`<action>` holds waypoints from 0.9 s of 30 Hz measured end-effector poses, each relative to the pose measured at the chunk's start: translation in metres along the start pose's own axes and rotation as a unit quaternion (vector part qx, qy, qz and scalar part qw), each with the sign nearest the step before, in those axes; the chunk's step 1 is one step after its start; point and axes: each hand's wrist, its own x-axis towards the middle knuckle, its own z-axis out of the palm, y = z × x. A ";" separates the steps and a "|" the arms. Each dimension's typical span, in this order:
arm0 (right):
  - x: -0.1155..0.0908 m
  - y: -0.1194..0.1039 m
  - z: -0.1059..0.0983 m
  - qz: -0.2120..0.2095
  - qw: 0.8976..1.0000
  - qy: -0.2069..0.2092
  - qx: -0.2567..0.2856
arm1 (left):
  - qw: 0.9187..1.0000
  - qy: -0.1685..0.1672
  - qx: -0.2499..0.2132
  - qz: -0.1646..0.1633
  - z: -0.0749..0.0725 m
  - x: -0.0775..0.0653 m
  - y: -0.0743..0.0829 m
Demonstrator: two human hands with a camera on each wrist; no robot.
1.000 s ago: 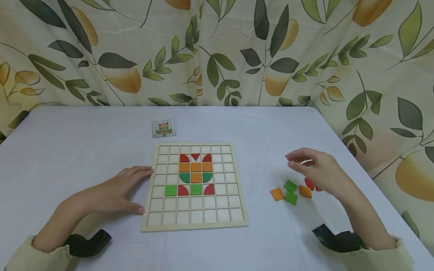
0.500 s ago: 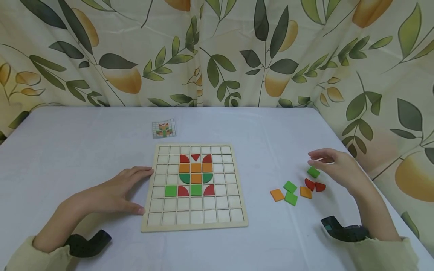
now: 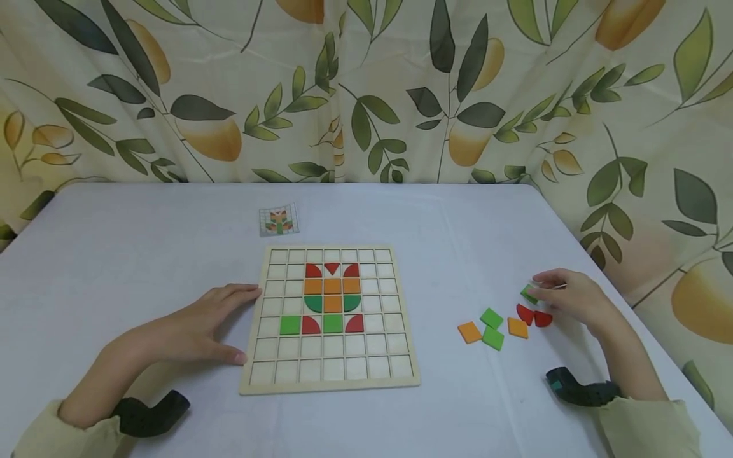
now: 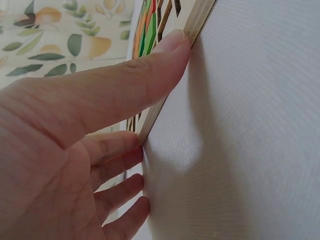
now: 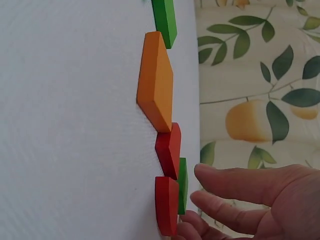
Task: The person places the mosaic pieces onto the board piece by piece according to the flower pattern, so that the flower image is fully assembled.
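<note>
A wooden grid board (image 3: 329, 385) lies flat on the table, with red, orange and green tiles set in its squares. My left hand (image 3: 177, 327) rests at its left side. Thumb and fingertips touch the board's edge (image 4: 200, 22), the fingers spread and fairly straight. To the right, my right hand (image 3: 572, 299) is over a green square tile (image 3: 529, 294), the thumb tip overlapping it in the head view. Seen from the right wrist, this green tile (image 5: 183, 186) lies behind two red rounded tiles (image 5: 167, 205), with thumb and forefinger just off it and nothing between them.
Two more green squares (image 3: 491, 318) and two orange squares (image 3: 469, 332) lie loose left of the right hand. A small picture card (image 3: 279, 220) with a tile pattern lies behind the board. A leaf-patterned curtain (image 3: 366, 89) hangs beyond the table.
My right hand moved right from above the loose tiles, then came down at the far green tile. My left hand stays at the board's edge.
</note>
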 end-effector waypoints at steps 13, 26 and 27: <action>0.007 0.006 -0.002 0.026 0.999 -0.025 -0.003 | 1.000 0.002 0.006 0.000 0.000 0.000 0.000; 0.005 0.009 -0.005 0.020 0.999 -0.040 -0.014 | 1.000 0.002 0.001 0.006 0.000 0.000 0.000; 0.005 0.008 -0.005 0.020 0.999 -0.040 -0.015 | 1.000 0.002 0.002 0.006 0.001 0.000 0.000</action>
